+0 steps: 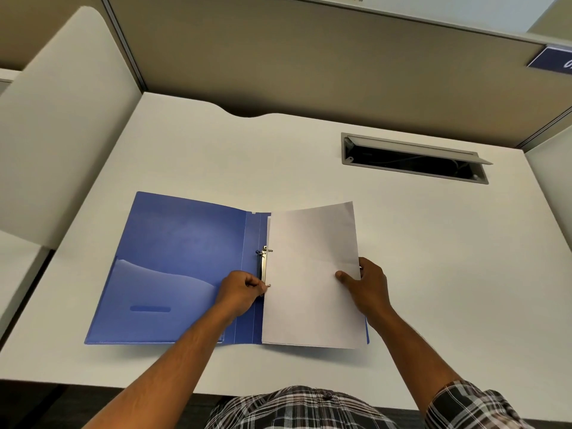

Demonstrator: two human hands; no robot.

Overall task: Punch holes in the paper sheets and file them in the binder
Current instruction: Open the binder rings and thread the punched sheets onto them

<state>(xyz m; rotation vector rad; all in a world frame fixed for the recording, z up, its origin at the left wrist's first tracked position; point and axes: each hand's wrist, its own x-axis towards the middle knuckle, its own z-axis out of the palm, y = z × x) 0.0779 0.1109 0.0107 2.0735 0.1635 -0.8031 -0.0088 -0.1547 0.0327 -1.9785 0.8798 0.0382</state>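
Open blue ring binder (182,258) on a white desk (433,274) — left hand (240,291) pinches the lower ring (268,285), right hand (366,287) grips the paper sheets (309,274) by their edge.

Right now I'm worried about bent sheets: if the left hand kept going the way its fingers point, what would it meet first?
The left hand points right, at the lower ring of the ring mechanism. It looks already there, with the paper sheets' left edge just beyond it.

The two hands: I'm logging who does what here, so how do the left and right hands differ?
The left hand is curled at the binder's ring clip; the right hand grips the paper sheets' outer edge. Left fingers are tucked; the right thumb lies flat on top. Both are bare.
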